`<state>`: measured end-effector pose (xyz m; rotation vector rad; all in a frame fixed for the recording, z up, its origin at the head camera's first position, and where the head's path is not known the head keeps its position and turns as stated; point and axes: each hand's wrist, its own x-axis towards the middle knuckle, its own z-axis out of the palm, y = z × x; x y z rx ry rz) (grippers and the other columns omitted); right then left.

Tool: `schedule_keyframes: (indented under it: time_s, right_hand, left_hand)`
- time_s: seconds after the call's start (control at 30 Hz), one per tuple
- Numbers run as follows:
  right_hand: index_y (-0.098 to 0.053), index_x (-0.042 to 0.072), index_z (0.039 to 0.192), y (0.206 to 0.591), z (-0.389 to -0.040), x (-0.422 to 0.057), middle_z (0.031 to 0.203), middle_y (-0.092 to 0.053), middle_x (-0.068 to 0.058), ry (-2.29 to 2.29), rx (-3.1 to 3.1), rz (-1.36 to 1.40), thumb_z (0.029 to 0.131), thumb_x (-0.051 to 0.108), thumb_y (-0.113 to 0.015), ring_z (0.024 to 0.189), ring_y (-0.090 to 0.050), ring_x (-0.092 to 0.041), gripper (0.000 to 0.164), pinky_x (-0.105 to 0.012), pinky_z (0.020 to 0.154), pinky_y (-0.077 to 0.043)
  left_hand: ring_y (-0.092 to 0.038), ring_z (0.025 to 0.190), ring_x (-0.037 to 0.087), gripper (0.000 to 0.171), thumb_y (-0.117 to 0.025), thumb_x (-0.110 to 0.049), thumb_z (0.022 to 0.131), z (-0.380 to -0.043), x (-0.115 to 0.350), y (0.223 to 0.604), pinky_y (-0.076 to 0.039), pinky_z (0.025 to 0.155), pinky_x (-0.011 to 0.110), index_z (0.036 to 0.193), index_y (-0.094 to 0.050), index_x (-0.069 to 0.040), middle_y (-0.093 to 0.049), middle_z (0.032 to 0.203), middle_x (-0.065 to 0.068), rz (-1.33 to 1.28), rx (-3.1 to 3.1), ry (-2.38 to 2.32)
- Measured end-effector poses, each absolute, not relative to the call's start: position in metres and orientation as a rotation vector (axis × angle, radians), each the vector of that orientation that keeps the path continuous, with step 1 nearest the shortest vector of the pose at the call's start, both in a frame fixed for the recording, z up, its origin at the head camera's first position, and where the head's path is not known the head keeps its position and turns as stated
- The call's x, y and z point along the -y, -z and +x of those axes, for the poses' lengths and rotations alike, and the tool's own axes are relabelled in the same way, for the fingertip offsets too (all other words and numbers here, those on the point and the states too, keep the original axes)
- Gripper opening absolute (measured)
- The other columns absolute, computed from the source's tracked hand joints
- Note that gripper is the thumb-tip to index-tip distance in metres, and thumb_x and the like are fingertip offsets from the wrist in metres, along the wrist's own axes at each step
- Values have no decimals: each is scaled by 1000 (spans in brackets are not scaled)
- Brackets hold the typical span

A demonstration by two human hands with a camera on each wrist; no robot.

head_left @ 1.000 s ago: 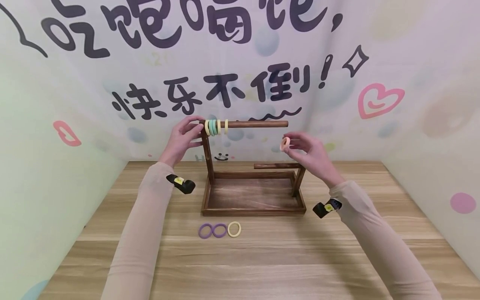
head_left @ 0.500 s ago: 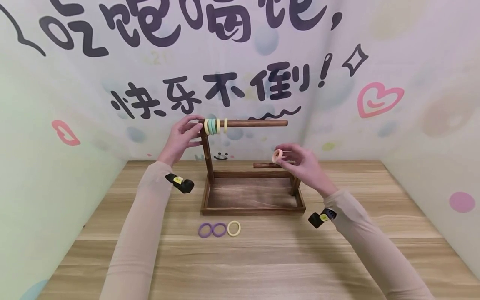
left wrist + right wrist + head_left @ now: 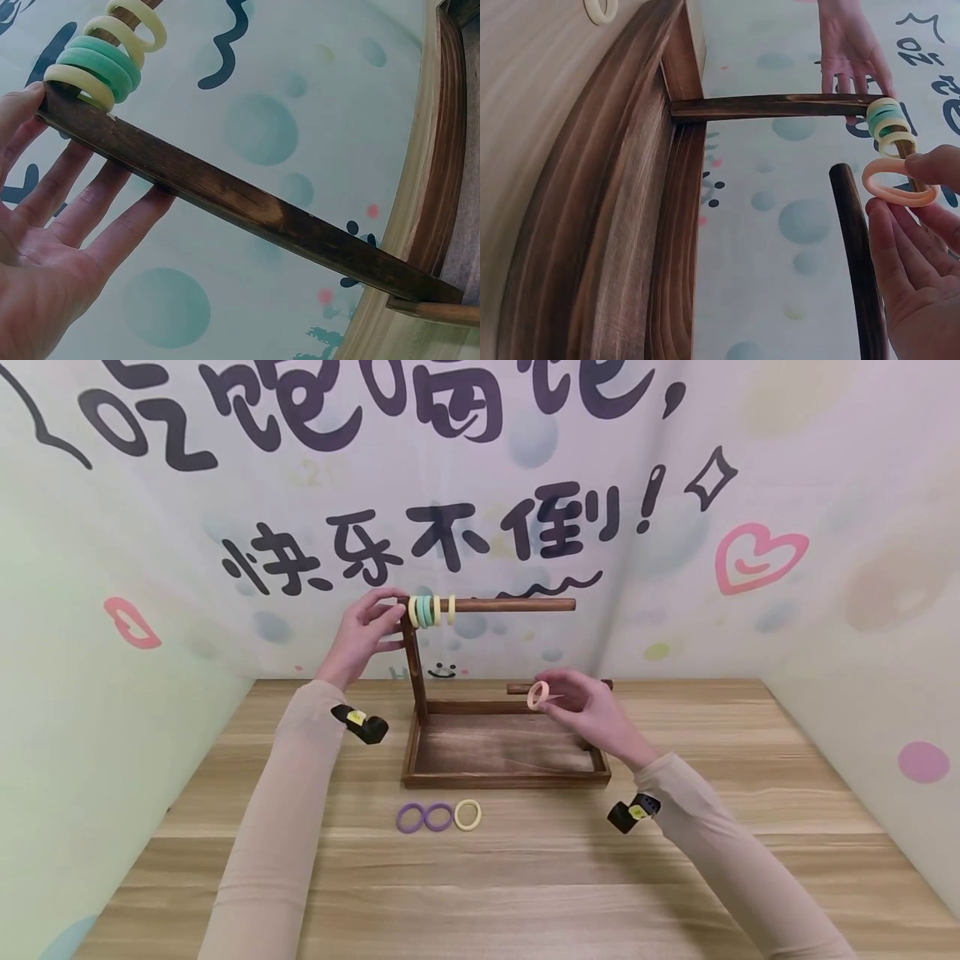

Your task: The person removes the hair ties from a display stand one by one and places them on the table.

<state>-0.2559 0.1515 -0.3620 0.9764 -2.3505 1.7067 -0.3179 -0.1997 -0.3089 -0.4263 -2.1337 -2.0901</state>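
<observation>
My right hand (image 3: 588,706) pinches a peach hair tie (image 3: 901,199) between thumb and fingers, at the free end of the lower bar (image 3: 519,689) of a dark wooden rack (image 3: 510,781). In the right wrist view the tie appears beside that end, not around the bar. The left hand (image 3: 360,635) holds the top of the rack's tall post (image 3: 187,176), thumb at its upper end and fingers behind it. Beside that thumb, yellow ties (image 3: 452,609) and mint ties (image 3: 425,612) hang on the upper bar (image 3: 517,605).
Two purple hair ties (image 3: 399,818) and a yellow one (image 3: 480,815) lie in a row on the wooden table (image 3: 480,902), in front of the rack's tray base. Behind the rack hangs a printed white backdrop (image 3: 675,610).
My right hand has come down and to the left with the peach hair tie, from near the upper bar's end to the lower bar's free end. The left hand stays on the post.
</observation>
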Motion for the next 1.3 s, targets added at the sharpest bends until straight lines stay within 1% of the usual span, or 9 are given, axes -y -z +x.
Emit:
schedule_keyframes:
  time_s: [0.13,0.23,0.3,0.37,0.47,0.53,0.77,1.0,1.3]
  right_hand:
    - [-57,-7,122,365,-252,-146,112,-64,-20,-1698,2338,988,86,-5,-69,97,-66,-30,38,-32,83,-55]
    - [-59,-4,122,367,-248,-142,112,-65,-17,-1693,2373,966,86,-3,-70,96,-66,-27,37,-30,82,-55]
    - [-59,-3,123,365,-243,-139,113,-64,-17,-1708,2408,944,87,-3,-69,98,-65,-28,38,-32,83,-55]
    - [-59,-2,123,367,-242,-138,114,-64,-15,-1721,2432,936,87,-2,-69,98,-65,-27,37,-32,84,-55]
    - [-58,-3,123,372,-240,-136,113,-64,-16,-1733,2443,946,88,0,-69,100,-64,-28,37,-34,85,-54]
    - [-59,-2,122,378,-242,-135,112,-65,-15,-1732,2436,959,87,2,-71,99,-64,-27,37,-32,85,-54]
    - [-59,-4,121,385,-237,-129,112,-65,-15,-1776,2423,965,86,0,-71,99,-65,-27,37,-32,86,-54]
    - [-61,-2,119,401,-232,-125,112,-65,-14,-1777,2460,1000,87,2,-70,99,-65,-27,33,-33,86,-54]
    - [-59,-8,118,420,-231,-119,114,-63,-20,-1819,2439,1055,84,-6,-71,98,-65,-32,36,-33,86,-54]
  left_hand:
    - [-65,94,25,22,-62,-21,96,-318,200,309,-57,80,42,118,-61,-20,-59,115,18,-432,2132,2090]
    - [-65,94,25,22,-62,-22,96,-317,200,308,-57,80,42,118,-61,-20,-58,115,18,-431,2130,2094]
    - [-65,94,25,22,-63,-21,96,-317,200,308,-57,80,41,118,-62,-20,-58,115,18,-434,2128,2094]
    - [-65,94,25,22,-63,-21,96,-316,200,307,-57,79,41,118,-62,-20,-58,115,18,-439,2128,2094]
    - [-65,95,26,22,-63,-21,96,-316,201,307,-57,80,42,118,-62,-20,-58,114,18,-443,2133,2085]
    - [-65,95,26,21,-62,-21,96,-316,201,308,-57,80,42,117,-62,-21,-59,114,16,-443,2137,2080]
    - [-65,95,26,21,-63,-20,96,-316,202,309,-57,80,42,117,-62,-20,-59,114,18,-453,2131,2084]
    - [-64,94,26,21,-63,-21,96,-316,202,309,-57,80,42,117,-62,-20,-57,116,21,-462,2129,2092]
    - [-65,93,25,20,-63,-21,96,-317,202,309,-57,78,40,116,-62,-20,-55,117,25,-470,2127,2093]
